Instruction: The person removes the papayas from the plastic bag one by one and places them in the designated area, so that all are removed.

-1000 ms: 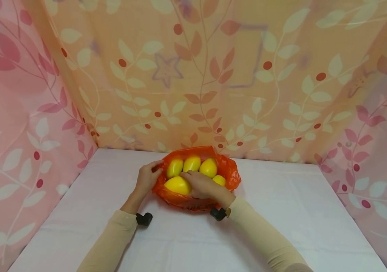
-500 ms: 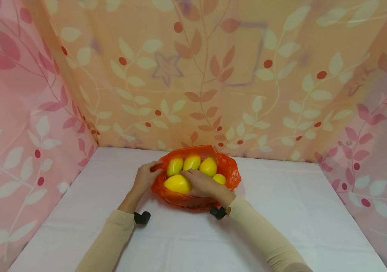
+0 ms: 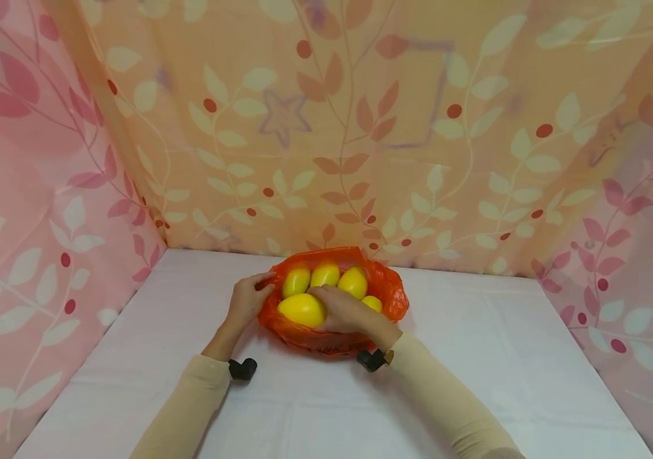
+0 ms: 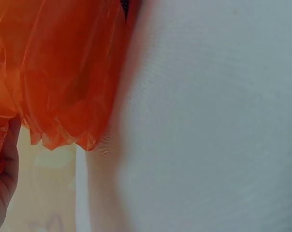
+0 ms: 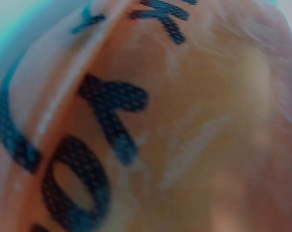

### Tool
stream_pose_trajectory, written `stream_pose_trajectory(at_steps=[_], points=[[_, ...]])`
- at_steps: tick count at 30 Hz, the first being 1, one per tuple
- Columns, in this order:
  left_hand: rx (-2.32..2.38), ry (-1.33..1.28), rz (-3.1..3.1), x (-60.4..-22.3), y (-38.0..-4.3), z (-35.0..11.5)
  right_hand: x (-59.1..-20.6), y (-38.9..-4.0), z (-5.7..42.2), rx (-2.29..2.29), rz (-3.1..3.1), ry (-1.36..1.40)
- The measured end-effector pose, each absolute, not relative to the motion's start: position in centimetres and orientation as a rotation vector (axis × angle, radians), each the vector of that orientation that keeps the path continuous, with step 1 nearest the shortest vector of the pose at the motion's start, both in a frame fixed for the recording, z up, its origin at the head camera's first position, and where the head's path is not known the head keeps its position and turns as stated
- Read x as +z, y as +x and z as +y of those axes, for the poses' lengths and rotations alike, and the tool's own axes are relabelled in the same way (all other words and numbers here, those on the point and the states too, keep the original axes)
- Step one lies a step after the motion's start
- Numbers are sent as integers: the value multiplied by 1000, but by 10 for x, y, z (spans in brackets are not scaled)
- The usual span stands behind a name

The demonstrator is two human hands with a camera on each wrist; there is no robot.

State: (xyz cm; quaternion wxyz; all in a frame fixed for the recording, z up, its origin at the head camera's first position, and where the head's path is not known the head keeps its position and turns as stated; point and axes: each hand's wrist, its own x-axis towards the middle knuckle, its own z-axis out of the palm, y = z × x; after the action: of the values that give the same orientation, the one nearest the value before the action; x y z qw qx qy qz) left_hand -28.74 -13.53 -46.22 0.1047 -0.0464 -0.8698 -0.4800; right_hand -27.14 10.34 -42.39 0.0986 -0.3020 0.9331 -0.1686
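Note:
An orange-red plastic bag [image 3: 392,299] sits open on the white table, holding several smooth yellow mangoes [image 3: 353,282]. My left hand [image 3: 248,298] pinches the bag's left rim between thumb and fingers; in the left wrist view its fingers [image 4: 9,159] are at the bag's crumpled edge. Inside the bag, my right hand [image 3: 340,309] grips the front mango [image 3: 300,310] at its right end, with part of the hand hidden. The right wrist view is filled by the bag's film [image 5: 184,145] with black printed letters, and the hand does not show there.
The bag stands near the table's back edge, before a patterned orange curtain [image 3: 280,159]. Pink leaf-print curtains [image 3: 34,255] close off both sides. The white table [image 3: 475,357] spreads around the bag. Black camera mounts [image 3: 243,368] sit on both wrists.

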Motion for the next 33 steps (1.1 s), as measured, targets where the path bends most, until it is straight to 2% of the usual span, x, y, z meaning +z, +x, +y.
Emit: stream_pose_trajectory(at_steps=[15, 33], points=[[-1436, -143, -2528, -465, -288, -136, -395, -274, 122, -827, 2737, -849], [-1438, -160, -2516, -467, -288, -136, -361, -279, 151, -794, 2842, -799]])
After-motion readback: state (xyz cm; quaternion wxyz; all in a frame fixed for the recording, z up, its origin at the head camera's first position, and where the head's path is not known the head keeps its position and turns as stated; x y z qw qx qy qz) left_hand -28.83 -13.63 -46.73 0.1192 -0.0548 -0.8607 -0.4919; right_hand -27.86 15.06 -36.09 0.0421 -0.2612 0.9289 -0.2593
